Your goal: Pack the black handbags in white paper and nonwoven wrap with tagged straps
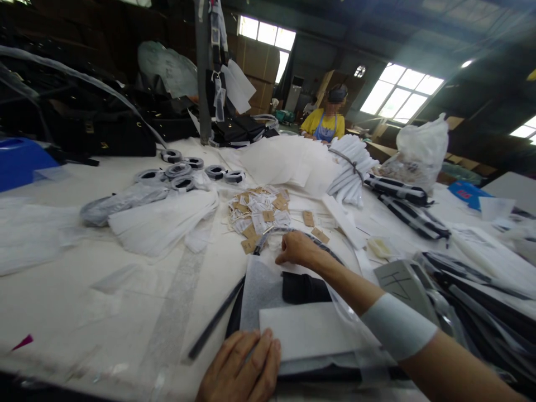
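Observation:
A dark bag (234, 315) lies flat on the table in front of me, mostly covered by white tissue paper (263, 285) and a folded white sheet (310, 329). A black flap or pouch (305, 288) shows between the papers. My left hand (243, 363) rests on the bag's near left edge, fingers laid out flat against the sheet's corner. Farther up, my right hand (299, 249) is closed beside the bag's wrapped, curved handle (262, 241). Whatever its curled fingers pinch is hidden. Just beyond it lies a heap of brown and white hang tags (262, 209).
Rolled wrapped straps (183, 183) and fanned white sheets (167, 220) lie left of the tags. Behind them are stacked white sheets (288, 162) and a tied bundle of white tubes (349, 167). Dark wrapped straps (412, 215) lie right. A person in yellow (324, 123) sits across.

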Tool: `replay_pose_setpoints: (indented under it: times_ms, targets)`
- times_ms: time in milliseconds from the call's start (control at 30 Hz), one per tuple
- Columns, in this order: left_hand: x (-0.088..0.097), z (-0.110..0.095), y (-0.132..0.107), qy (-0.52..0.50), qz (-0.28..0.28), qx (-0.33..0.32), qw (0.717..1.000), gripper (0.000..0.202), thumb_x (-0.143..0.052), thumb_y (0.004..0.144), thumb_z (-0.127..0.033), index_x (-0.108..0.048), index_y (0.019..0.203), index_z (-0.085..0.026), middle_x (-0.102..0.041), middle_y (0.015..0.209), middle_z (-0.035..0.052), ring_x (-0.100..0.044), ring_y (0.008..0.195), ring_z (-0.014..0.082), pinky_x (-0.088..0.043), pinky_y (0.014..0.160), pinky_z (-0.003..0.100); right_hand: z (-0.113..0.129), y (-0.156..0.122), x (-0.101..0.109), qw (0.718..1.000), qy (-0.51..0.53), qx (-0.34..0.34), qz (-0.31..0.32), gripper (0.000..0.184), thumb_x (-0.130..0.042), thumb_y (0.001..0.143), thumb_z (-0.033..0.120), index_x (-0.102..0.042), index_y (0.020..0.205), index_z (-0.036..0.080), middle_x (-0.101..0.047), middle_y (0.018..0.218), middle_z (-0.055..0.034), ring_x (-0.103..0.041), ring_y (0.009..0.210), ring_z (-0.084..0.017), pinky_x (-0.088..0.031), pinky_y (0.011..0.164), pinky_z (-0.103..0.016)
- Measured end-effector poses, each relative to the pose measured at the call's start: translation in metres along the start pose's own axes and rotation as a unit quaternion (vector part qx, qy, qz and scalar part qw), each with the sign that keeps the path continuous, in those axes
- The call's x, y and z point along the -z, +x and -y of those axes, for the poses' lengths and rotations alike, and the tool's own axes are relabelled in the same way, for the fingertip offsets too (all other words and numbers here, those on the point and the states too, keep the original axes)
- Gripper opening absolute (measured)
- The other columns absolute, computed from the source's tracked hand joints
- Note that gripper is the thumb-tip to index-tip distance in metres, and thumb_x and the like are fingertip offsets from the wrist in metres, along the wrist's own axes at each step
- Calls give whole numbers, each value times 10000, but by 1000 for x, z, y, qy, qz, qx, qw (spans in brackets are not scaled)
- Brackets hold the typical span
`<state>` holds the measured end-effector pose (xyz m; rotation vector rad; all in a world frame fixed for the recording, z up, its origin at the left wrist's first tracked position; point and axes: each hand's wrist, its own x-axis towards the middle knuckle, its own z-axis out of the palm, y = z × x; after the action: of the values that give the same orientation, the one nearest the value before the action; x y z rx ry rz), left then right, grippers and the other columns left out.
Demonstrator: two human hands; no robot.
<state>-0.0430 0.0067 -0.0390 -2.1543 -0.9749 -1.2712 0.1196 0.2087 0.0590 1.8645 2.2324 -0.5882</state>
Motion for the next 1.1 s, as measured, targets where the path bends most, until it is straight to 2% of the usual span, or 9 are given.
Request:
replay_pose_setpoints:
  times_ms: [133, 233, 467, 567, 767, 833, 933, 1033, 1100]
  targets:
    - [3, 1, 5, -9, 11, 0, 1000, 373, -342, 985, -121, -703, 1064, -178, -727, 1069, 60, -664, 1007, 155, -456, 1046, 344, 0, 6, -8, 995, 80, -28, 59, 160, -748, 650, 170, -623, 551, 181, -639, 497, -8, -660, 555, -174, -475, 519, -219]
    - [9, 3, 13, -11, 53, -5, 999, 371, -342, 984, -121, -687, 1111, -171, -728, 1072, 68, -655, 1021, 155, -480, 1015, 322, -4, 5, -10, 988, 141, -30, 49, 196, -722, 625, 105, -568, 530, 179, -593, 454, 17, -626, 499, -152, -454, 471, -203]
    - [22, 5, 24, -26, 113, -21, 993, 383, -331, 980, -105, -654, 1184, -135, -711, 1113, 97, -635, 1063, 190, -510, 961, 329, -10, -8, -6, 945, 324, -3, -56, 145, -637, 808, 182, -503, 754, 182, -637, 640, 23, -646, 569, -109, -519, 526, -192]
    - [15, 3, 19, -27, 75, -10, 997, 387, -323, 982, -106, -665, 1163, -130, -705, 1111, 92, -612, 1124, 223, -479, 1007, 373, -12, -16, -1, 925, 372, 9, -73, 133, -614, 840, 170, -496, 900, 177, -662, 718, 8, -680, 637, -116, -546, 580, -207]
    - [2, -1, 6, -36, 43, 11, 998, 396, -310, 983, -114, -642, 1196, -152, -691, 1131, 88, -591, 1157, 205, -437, 1068, 396, -16, -28, -11, 933, 355, 30, -44, 577, -756, 707, 172, -492, 1219, 157, -673, 758, 13, -647, 642, -124, -498, 568, -205]
    - [1, -2, 4, -38, 42, 17, 998, 397, -310, 983, -118, -636, 1207, -155, -689, 1139, 85, -586, 1157, 202, -431, 1073, 395, -14, -29, -19, 946, 322, 26, -27, 575, -793, 634, 155, -566, 1162, 163, -659, 733, 31, -616, 634, -118, -454, 552, -194]
    - [1, -1, 4, -40, 40, 14, 998, 392, -317, 983, -114, -643, 1198, -144, -688, 1141, 83, -587, 1147, 208, -408, 1086, 399, -9, -26, -27, 964, 266, 8, -13, 397, -790, 615, 167, -659, 990, 160, -630, 695, 42, -573, 648, -113, -387, 542, -189]
    - [4, 0, 8, -36, 31, 6, 999, 394, -314, 982, -102, -661, 1166, -134, -695, 1111, 82, -601, 1112, 204, -400, 1080, 396, -3, -20, -28, 976, 216, -3, 19, 149, -748, 644, 178, -682, 775, 148, -569, 595, 48, -533, 608, -114, -338, 517, -204]
    - [8, 2, 12, -28, 45, 0, 999, 393, -315, 983, -100, -667, 1154, -134, -700, 1100, 77, -606, 1091, 198, -406, 1067, 384, 0, -15, -25, 982, 185, -8, 39, 124, -763, 608, 181, -655, 663, 149, -522, 536, 49, -514, 583, -121, -321, 504, -216]
